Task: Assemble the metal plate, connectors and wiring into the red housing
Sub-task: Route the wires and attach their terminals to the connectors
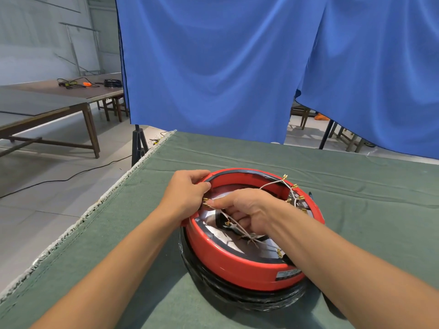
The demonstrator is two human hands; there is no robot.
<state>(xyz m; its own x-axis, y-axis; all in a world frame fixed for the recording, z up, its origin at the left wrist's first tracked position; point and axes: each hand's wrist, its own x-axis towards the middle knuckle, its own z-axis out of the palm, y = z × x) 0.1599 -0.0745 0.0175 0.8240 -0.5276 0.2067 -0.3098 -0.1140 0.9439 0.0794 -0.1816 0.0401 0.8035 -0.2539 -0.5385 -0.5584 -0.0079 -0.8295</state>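
- Left hand (188, 189) is gripping the far-left rim of the red housing (237, 264), fingers curled over it.
- Right hand (249, 210) is pinching a brass connector (206, 205) on white wiring (234, 222), just below the left fingers.
- Housing is sitting on the green cloth (344, 176), under both hands.

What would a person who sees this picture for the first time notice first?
First, the round red housing in the middle of the green cloth, with white wires and small brass connectors inside and over its far rim. Both hands meet at its left rim: the left hand holds the edge, and the right hand pinches a connector there. Behind, a large blue curtain hangs.
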